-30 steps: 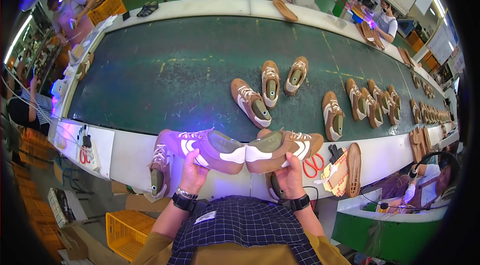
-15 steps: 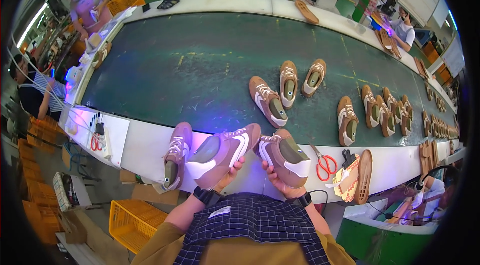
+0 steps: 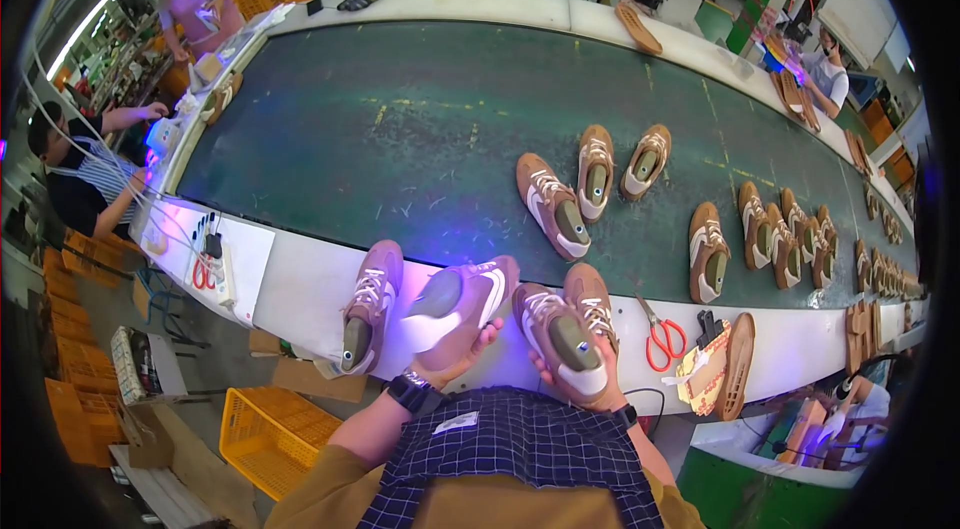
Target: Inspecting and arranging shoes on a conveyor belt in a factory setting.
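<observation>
My left hand [image 3: 462, 366] is closed around the heel end of a brown and white sneaker [image 3: 440, 349], tilted with its side stripe showing and its toe pointing away to the right. My right hand [image 3: 609, 391] grips a second brown sneaker [image 3: 545, 332] from below, its laces and olive shoe last facing up. Right behind that one, another brown sneaker [image 3: 588, 287] shows its toe and laces, its heel hidden. To the left of my left hand a laced sneaker [image 3: 372, 301] stands on the white table edge [image 3: 295, 314].
Several sneakers [image 3: 550, 209] stand on the green conveyor belt [image 3: 350, 149], with more toward the right. Red-handled scissors [image 3: 662, 341], a yellow patterned pad [image 3: 700, 369] and a brown sole [image 3: 736, 367] lie at right. An orange crate [image 3: 275, 439] stands below left. Other people work around the belt.
The right-hand sneaker has turned from its side to laces up and dropped slightly, so the sneaker behind it now shows. The left-hand sneaker stays held, tilted a little. The whole view has shifted slightly.
</observation>
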